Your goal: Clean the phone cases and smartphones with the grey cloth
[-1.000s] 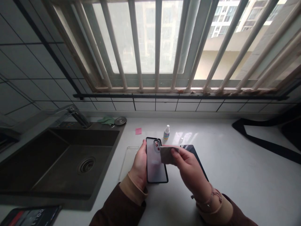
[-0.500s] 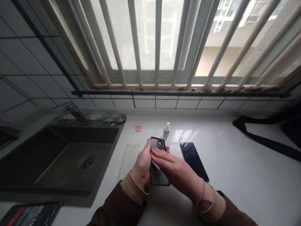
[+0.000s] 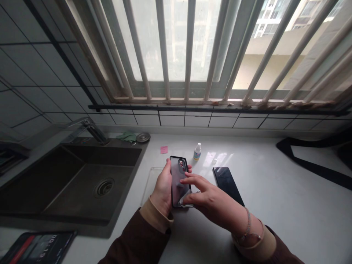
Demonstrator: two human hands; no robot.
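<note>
A translucent phone case (image 3: pixel 177 185) with a black rim and a camera cutout is held up over the counter. My left hand (image 3: pixel 162 185) grips it, with the thumb along the left edge and fingertips showing past the right edge. Over the lower right of the case, my right hand (image 3: pixel 202 190) pinches a crumpled grey-white cloth (image 3: pixel 185 198) near the thumb, its other fingers spread above the surface. A clear case (image 3: pixel 148 185) lies on the counter left of my left hand, partly hidden. Right of my right hand lies a black phone (image 3: pixel 228 185).
A small white spray bottle (image 3: pixel 197 152) stands behind the hands, near a pink note (image 3: pixel 164 149) and a small clear cap (image 3: pixel 214 161). At left are a sink (image 3: pixel 82 183), faucet (image 3: pixel 95 132) and green cloth (image 3: pixel 127 136). A lit screen (image 3: pixel 41 247) lies front left; a black strap (image 3: pixel 305 161), right.
The held case has shifted slightly left and up. My right hand's fingers have lifted and spread, and the cloth is now lower, by the case's lower right edge. The view has shifted slightly.
</note>
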